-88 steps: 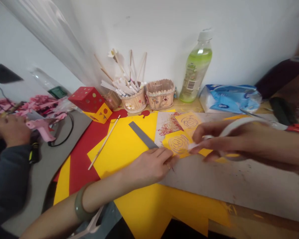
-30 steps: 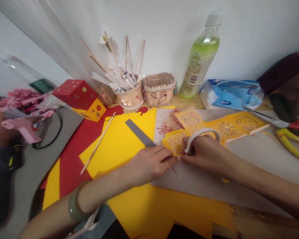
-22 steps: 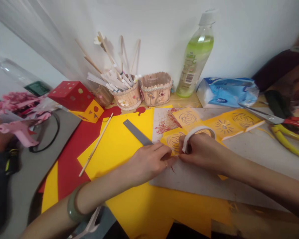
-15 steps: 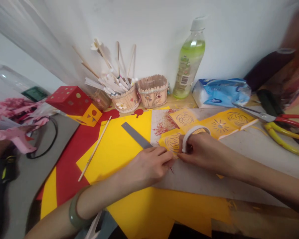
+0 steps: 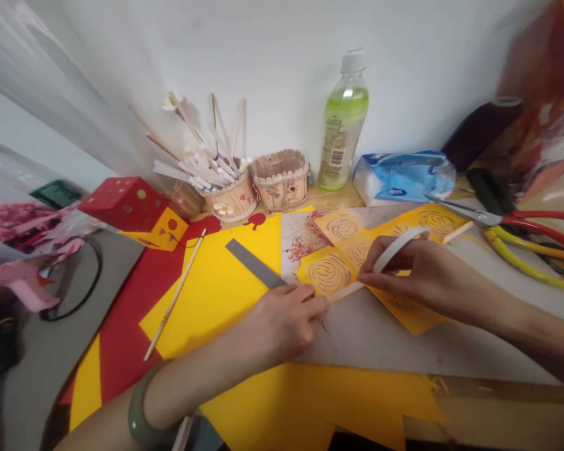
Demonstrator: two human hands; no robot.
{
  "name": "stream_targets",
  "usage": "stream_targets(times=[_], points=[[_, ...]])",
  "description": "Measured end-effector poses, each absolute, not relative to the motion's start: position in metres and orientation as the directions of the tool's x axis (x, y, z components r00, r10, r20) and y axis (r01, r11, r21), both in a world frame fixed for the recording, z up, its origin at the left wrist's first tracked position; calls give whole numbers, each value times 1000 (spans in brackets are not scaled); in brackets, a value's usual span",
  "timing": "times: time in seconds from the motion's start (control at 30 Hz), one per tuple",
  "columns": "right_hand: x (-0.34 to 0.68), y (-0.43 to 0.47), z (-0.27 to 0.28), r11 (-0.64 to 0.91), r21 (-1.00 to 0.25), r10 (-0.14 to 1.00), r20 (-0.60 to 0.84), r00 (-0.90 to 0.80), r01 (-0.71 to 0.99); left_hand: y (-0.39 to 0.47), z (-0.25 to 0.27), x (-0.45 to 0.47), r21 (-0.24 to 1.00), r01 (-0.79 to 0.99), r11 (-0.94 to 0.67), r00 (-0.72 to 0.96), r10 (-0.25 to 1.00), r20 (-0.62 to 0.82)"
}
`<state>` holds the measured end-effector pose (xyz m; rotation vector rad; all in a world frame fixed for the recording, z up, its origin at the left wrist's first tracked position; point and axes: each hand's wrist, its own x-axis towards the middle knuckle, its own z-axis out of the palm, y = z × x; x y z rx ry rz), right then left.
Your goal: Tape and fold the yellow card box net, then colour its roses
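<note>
My left hand (image 5: pixel 289 319) is closed, its curled fingertips pressing the end of a white tape strip (image 5: pixel 348 290) on the near edge of a yellow cut-out paper (image 5: pixel 329 273). A grey ruler (image 5: pixel 254 263) runs under that hand; whether the hand grips it is hidden. My right hand (image 5: pixel 413 266) pinches the roll of white tape (image 5: pixel 401 246), probably double-sided, with the strip stretched between both hands along the paper's edge. Swirl patterns are cut into the paper's joined square panels. My right hand covers part of them.
Yellow sheets (image 5: pixel 216 300), red paper (image 5: pixel 126 313) and a thin stick (image 5: pixel 175 294) lie left. Behind stand a cup of sticks (image 5: pixel 232 200), a wooden basket (image 5: pixel 282 185), a green drink bottle (image 5: pixel 343 128) and tissues (image 5: pixel 404 178). Scissors (image 5: pixel 493 218) are right, a pink glue gun (image 5: pixel 21 285) far left.
My right hand has moved right with the tape roll, drawing out a strip along the paper's edge. My left hand stays at the strip's end. The view has shifted slightly.
</note>
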<state>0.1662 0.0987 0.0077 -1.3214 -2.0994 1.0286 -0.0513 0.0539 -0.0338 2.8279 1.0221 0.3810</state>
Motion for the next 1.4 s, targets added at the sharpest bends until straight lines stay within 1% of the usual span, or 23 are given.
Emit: stream_targets(times=[0.1,0.23,0.3,0.47,0.57,0.73,0.8,0.9,0.97,1.03,1.1,1.17,1.23,1.27,1.33,1.4], points=[[170,101,8,210,-810,898,-61,-435,547,54,-31,-52,149,593,-791,774,612,164],[174,98,0,220,-736,915,-72,-398,640,54,-29,-52,152,615,-774,770,630,95],[176,95,-5,252,-702,911,-59,-408,666,54,-30,-51,162,625,-764,760,643,99],[179,94,-14,346,-627,893,-10,-451,699,52,-37,-51,184,644,-743,723,669,170],[179,95,-18,373,-599,888,11,-459,708,52,-37,-51,189,637,-747,730,664,163],[181,94,-24,459,-516,866,75,-495,724,52,-32,-51,129,614,-779,767,627,137],[181,92,-26,480,-485,860,94,-502,731,52,-30,-51,103,600,-793,779,609,153],[181,91,-27,494,-459,857,114,-503,738,54,-27,-52,42,555,-831,816,553,170],[180,91,-28,498,-458,856,126,-501,736,59,-22,-51,36,548,-836,823,546,154],[180,91,-29,494,-478,857,124,-501,727,65,-17,-46,104,585,-804,791,595,144],[181,92,-30,480,-516,861,119,-495,710,73,-12,-35,236,650,-722,712,688,144],[182,92,-31,455,-568,868,111,-484,686,81,-7,-22,366,719,-591,613,787,67],[183,92,-32,433,-620,871,101,-481,655,87,-4,-8,443,760,-475,547,836,-40],[183,92,-32,427,-641,870,99,-484,638,90,-3,-2,467,782,-413,511,853,-101],[184,92,-32,424,-675,864,100,-494,604,93,-1,8,473,820,-323,455,868,-196],[185,92,-32,419,-702,860,105,-499,575,95,0,14,451,849,-277,415,877,-242]])
